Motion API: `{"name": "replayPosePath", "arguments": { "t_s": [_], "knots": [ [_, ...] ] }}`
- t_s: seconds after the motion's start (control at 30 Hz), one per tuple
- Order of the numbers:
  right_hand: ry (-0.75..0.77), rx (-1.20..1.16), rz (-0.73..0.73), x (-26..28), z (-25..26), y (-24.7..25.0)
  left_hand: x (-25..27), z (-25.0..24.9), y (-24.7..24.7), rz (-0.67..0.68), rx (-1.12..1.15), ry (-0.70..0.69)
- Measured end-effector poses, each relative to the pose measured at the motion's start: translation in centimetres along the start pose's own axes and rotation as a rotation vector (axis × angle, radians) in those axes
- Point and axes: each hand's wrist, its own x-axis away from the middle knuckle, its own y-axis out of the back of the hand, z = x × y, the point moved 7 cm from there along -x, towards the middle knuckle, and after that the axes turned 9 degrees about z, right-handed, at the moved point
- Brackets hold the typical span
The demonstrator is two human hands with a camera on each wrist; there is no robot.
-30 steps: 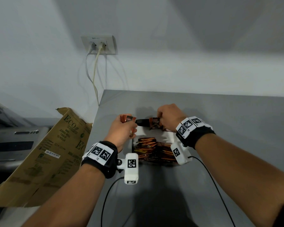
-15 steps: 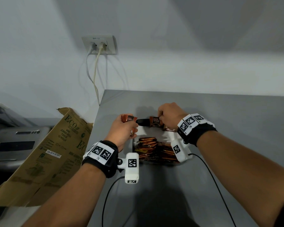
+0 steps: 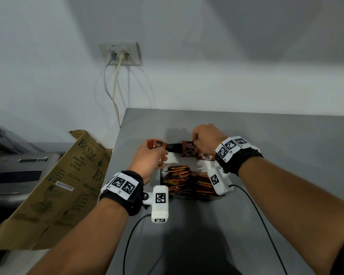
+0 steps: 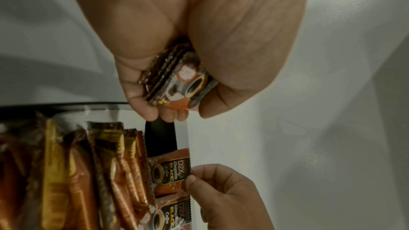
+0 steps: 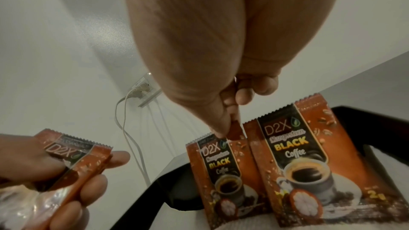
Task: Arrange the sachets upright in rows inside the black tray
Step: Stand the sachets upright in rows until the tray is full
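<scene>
At the far wall of the black tray [image 3: 174, 147]: I see my right hand [image 3: 206, 140] pinching an upright sachet [image 3: 188, 149].
Head view: my left hand [image 3: 149, 158] grips a spare stack [image 3: 156, 144] (ready supply, I judge); grey surface [image 3: 266, 147], wall socket [image 3: 120, 54], cardboard box [image 3: 54, 187].
Left wrist: fingers curled round the stack [image 4: 177, 80]; packed rows [image 4: 88, 172] stand on edge.
Right wrist: thumb and finger clamp the sachet's top corner [image 5: 234, 129], steadying it beside a neighbour [image 5: 309, 163].

Bare forearms. Each wrist: black strap [image 3: 134, 203] carrying white plates with black square-code markers [image 3: 123, 185]. White camera housing [image 3: 160, 203] bolted to each strap (also marker-tagged). Thin black cable [image 3: 128, 241] trails from each housing
</scene>
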Motion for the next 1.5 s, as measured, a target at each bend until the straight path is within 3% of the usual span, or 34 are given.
{"name": "replayPosePath", "arguments": {
  "t_s": [0.37, 0.5, 0.67, 0.8, 0.97, 1.2, 1.5],
  "knots": [
    [-0.001, 0.007, -0.044, 0.4, -0.7, 0.6, 0.2, -0.2, -0.2, 0.014, 0.022, -0.012],
    [0.122, -0.087, -0.082, 1.9, 1.9, 2.7, 0.5, -0.8, -0.8, 0.067, 0.077, -0.031],
    [0.26, -0.342, 0.019, 2.7, 5.9, 3.0, 0.5, -1.8, -1.7, 0.133, 0.069, -0.085],
    [0.272, -0.259, -0.035, 2.2, 7.1, 3.2, -0.1, -1.8, -0.3, 0.05, -0.017, -0.115],
    [0.208, -0.075, -0.052, 1.0, 7.2, 2.4, -0.4, -1.1, 3.5, -0.2, -0.017, -0.115],
    [0.101, 0.078, 0.045, -0.2, 6.9, 0.4, -0.3, -0.5, 4.4, -0.189, -0.003, -0.083],
    [0.066, 0.09, 0.066, -0.7, 6.2, -0.2, 0.0, -0.4, 3.3, -0.13, 0.029, -0.06]
  ]
}}
